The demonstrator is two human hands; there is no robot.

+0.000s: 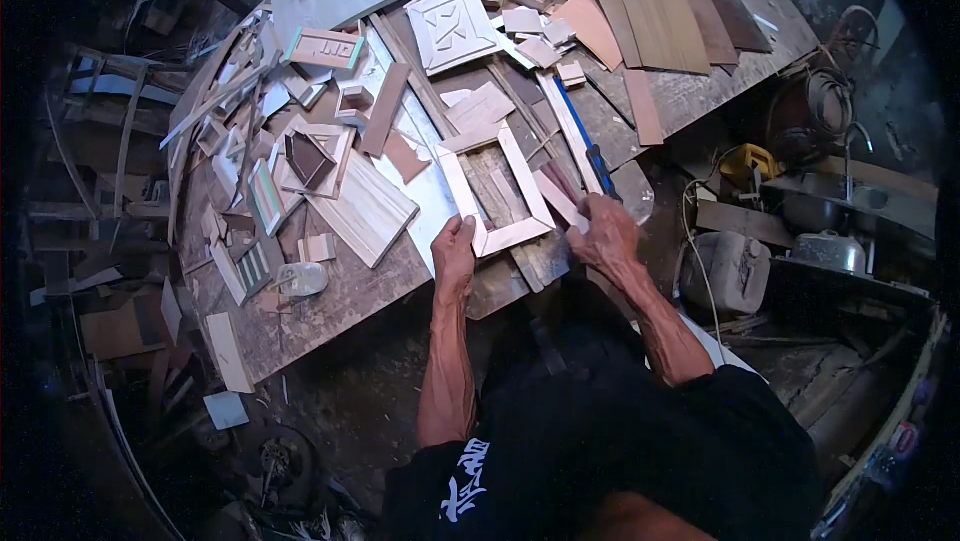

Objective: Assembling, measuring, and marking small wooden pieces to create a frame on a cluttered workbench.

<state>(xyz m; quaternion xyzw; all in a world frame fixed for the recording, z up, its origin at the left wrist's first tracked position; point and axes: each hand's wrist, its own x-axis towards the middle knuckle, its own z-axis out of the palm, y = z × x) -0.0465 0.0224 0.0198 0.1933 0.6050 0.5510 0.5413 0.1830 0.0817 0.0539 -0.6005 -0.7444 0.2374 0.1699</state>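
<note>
A pale rectangular wooden frame (458, 186) with mitred corners lies tilted over the near edge of the workbench. My left hand (454, 255) is closed on its lower left corner, thumb on top. Just right of the frame, my right hand (606, 239) is closed around the near end of a narrow pinkish wood strip (560, 196); its fingertips are partly hidden. A darker reddish strip (562, 177) lies alongside. Beyond my right hand is a long blue tool (585, 136) with a black part, beside a pale wood length.
Wood offcuts, small boxes and panels crowd the workbench (330, 316). A carved white panel (450, 29) and thin veneer sheets (660, 21) lie at the back. A clear plastic tub (302, 280) sits near the left edge. Right of the bench stand a jerrycan (725, 271) and a yellow tool (748, 163).
</note>
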